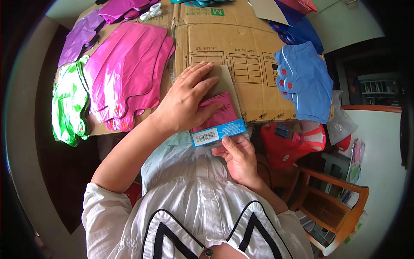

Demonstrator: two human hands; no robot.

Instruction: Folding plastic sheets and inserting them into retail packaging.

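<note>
At the near edge of the cardboard-covered table lies a flat clear packet [221, 129] with a blue barcode strip at its near end. Something folded and magenta [224, 113] shows inside it, beside a grey-beige panel [224, 80]. My left hand [186, 96] rests flat across the packet, its fingers stretched out and the thumb over the magenta part. With thumb on top and fingers beneath, my right hand [239, 157] grips the blue end. The left palm hides part of the packet.
Shiny pink pieces [129, 64] are stacked on the left, beside metallic green ones [71, 101] and purple ones [79, 36]. Light blue fabric pieces with red dots [306, 82] lie at the right edge. Below them is a red bag [286, 144]; a wooden chair [332, 207] stands lower right.
</note>
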